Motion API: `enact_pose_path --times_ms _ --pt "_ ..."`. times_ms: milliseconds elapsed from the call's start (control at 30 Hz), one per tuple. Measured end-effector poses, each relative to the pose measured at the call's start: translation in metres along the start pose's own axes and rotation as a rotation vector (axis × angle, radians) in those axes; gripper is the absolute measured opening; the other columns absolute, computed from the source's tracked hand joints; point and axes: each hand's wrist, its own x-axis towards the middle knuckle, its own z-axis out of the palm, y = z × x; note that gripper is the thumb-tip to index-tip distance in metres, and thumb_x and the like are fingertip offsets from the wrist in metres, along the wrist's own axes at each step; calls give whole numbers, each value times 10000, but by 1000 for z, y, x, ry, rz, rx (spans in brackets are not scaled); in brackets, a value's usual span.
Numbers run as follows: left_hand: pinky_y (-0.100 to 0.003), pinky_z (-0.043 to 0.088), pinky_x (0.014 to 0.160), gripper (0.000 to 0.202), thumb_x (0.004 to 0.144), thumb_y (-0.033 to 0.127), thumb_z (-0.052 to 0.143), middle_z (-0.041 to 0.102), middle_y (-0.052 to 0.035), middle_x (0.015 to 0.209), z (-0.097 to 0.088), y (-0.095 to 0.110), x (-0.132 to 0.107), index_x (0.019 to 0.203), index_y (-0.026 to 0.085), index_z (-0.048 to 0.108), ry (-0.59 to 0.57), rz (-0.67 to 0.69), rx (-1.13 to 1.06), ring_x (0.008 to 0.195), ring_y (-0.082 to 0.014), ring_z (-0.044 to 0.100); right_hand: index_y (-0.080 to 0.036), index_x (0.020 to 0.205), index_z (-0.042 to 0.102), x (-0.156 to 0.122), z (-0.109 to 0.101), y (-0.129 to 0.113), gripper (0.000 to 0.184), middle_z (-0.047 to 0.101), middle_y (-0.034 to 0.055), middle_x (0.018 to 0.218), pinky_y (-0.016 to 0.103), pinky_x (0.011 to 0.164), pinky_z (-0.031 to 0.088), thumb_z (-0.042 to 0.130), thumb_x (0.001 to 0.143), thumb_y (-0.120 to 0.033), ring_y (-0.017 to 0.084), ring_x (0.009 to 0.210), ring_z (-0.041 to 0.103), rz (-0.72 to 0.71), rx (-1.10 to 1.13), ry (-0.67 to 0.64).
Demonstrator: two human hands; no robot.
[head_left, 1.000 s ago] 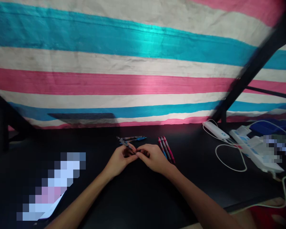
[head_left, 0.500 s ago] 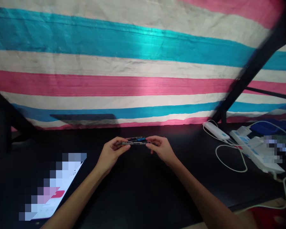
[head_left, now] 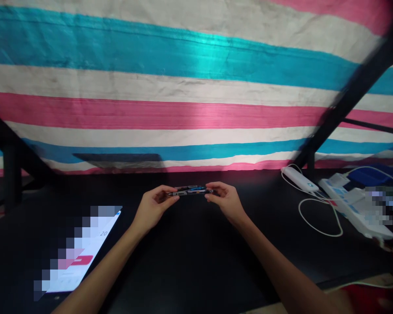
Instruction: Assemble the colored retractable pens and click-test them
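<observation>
Several pens (head_left: 191,191) lie side by side in a small bundle, held level above the black table between my two hands. They look grey and black, with a blue part showing near the middle. At the bundle's left end, my left hand (head_left: 153,205) pinches it between thumb and fingers. My right hand (head_left: 226,198) closes on the opposite end, thumb on the near side and fingers on the far side. The fingers hide both ends of the pens, so I cannot make out their exact number.
A lit screen (head_left: 85,257), partly blurred, lies on the black table (head_left: 183,270) at left. To the right are a white device (head_left: 299,179), looped white cables (head_left: 319,233) and a power strip (head_left: 353,211). Striped sheeting (head_left: 196,115) hangs behind, with dark slanted frame bars (head_left: 343,102).
The bundle has tilted slightly, its right end now higher. My right hand has shifted a little right and up. The whole view has moved slightly.
</observation>
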Motion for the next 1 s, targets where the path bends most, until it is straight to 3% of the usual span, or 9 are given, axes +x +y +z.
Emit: enact_pose_path --times_ms 267,433,567,733,833,1000 --pt "-329 513 774 260 724 345 720 704 -52 925 0 -4 0 911 178 651 -19 33 105 831 -195 665 -164 881 683 0 0 0 278 652 30 817 284 643 506 756 614 -191 130 651 601 -13 1 -7" --pt "-327 500 773 173 806 320 640 681 -44 927 2 -1 -4 931 201 648 -63 253 400 842 -191 644 -147 869 687 -1 0 0 235 613 6 707 243 543 460 734 669 -262 104 580 550 50 -67 -92" --pt "-337 469 805 137 863 286 566 644 -57 909 3 1 -8 949 199 627 -153 456 597 869 -194 595 -132 868 692 -4 0 -1 247 539 -31 580 190 429 326 728 686 -296 62 472 433 214 -117 -254" --pt "-348 439 805 184 904 254 490 618 -79 960 5 5 -8 1042 185 590 -215 530 824 916 -221 540 -106 813 681 -7 -3 -6 291 458 -47 538 161 366 134 660 774 -394 14 395 278 534 -1 -448" --pt "-371 418 793 226 912 217 440 607 -101 1018 12 10 -11 1093 182 570 -207 563 1008 963 -252 519 -96 838 661 -7 -4 -10 279 377 -82 487 156 349 75 633 808 -372 5 365 175 683 167 -511" --pt "-355 383 698 173 870 192 445 604 -100 806 21 7 -15 832 163 611 -125 622 1280 813 -255 530 -75 833 639 -9 -1 -11 213 304 -98 493 132 341 90 576 855 -277 3 371 138 862 418 -546"
